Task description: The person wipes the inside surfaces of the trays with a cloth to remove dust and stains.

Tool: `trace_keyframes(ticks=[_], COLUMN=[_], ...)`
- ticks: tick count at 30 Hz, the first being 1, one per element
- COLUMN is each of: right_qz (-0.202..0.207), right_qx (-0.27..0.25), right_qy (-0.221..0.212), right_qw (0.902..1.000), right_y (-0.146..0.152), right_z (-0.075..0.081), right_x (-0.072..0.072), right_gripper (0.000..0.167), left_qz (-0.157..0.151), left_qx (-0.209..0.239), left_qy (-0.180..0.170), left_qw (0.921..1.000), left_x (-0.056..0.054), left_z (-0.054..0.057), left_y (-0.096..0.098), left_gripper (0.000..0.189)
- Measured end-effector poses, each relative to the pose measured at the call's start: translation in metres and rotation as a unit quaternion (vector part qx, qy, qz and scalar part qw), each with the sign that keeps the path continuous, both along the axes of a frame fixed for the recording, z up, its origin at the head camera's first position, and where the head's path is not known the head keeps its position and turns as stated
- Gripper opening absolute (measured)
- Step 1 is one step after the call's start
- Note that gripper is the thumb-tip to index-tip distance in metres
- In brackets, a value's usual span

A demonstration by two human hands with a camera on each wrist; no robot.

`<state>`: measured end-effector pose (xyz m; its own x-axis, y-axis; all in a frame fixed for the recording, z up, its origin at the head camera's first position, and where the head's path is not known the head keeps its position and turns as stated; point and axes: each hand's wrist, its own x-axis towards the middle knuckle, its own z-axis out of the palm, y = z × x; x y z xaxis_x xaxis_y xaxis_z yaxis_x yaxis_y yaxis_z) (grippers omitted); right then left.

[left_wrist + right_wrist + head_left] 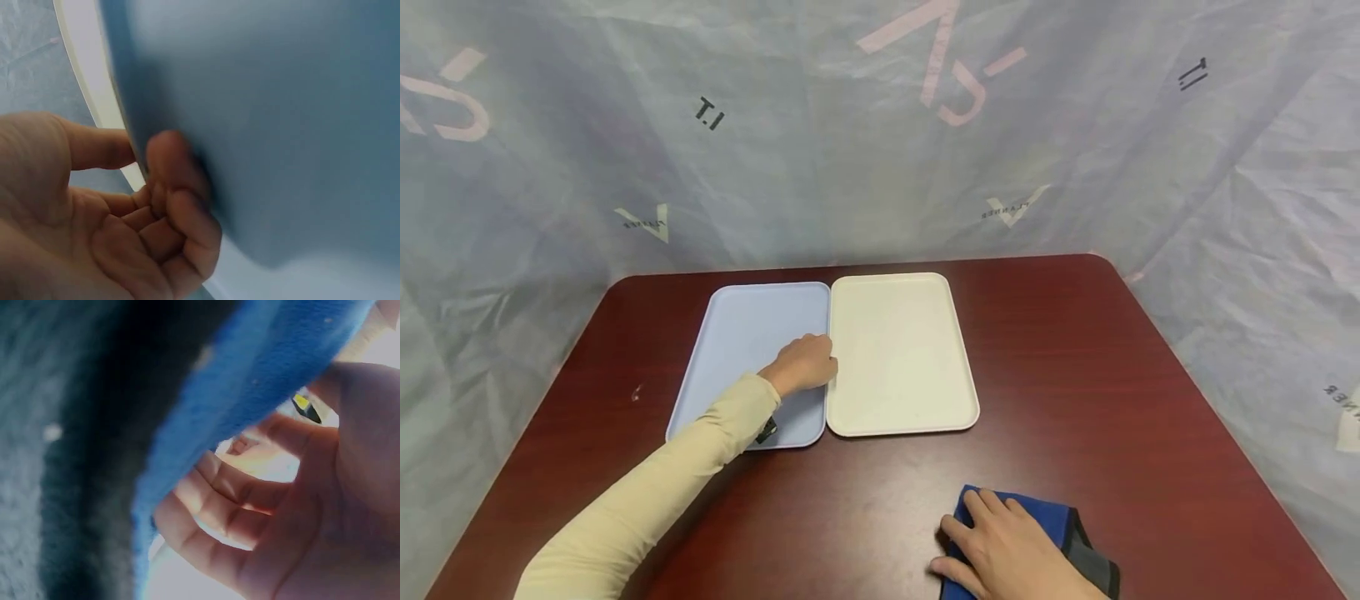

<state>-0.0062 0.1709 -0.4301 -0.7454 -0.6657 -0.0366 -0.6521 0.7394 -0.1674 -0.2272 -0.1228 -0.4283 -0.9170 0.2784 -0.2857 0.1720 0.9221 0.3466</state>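
My left hand (802,363) reaches to the inner edge of the light blue tray (756,323), where it meets the cream tray (898,350). In the left wrist view, thumb and curled fingers pinch the blue tray's rim (122,94). Near the table's front, my right hand (1011,546) rests palm down on a folded blue cloth (1048,514) with dark grey edging. Its fingers lie spread and slightly bent over the cloth. From below, the right wrist view shows those fingers (237,512) touching the cloth's blue side.
Both trays stand side by side on a dark red-brown table (1075,375), toward its far edge. A small dark device (767,430) shows beneath the left sleeve. Grey printed sheeting (820,142) hangs behind and around the table.
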Motion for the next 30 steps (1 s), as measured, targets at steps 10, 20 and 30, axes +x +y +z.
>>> trace_keyframes(ticks=[10,20,30], right_qz=[-0.103,-0.087,-0.037], right_qx=[-0.127,-0.190,-0.086], right_qy=[0.125,0.003,-0.204], right_qw=[0.9786,0.9779,0.9745], right_y=[0.006,0.023,-0.005], right_z=[0.015,0.029,0.015], right_x=[-0.009,-0.013,-0.010], right_gripper=[0.035,0.026,0.034], left_qz=[0.034,0.112,0.144], left_qx=[0.015,0.350,0.488], left_qy=[0.040,-0.089,-0.217], left_qw=[0.9985,0.9260,0.8329], left_x=[0.003,0.032,0.059], left_z=[0.007,0.011,-0.004], left_y=[-0.006,-0.018,-0.010], left_gripper=[0.024,0.022,0.017])
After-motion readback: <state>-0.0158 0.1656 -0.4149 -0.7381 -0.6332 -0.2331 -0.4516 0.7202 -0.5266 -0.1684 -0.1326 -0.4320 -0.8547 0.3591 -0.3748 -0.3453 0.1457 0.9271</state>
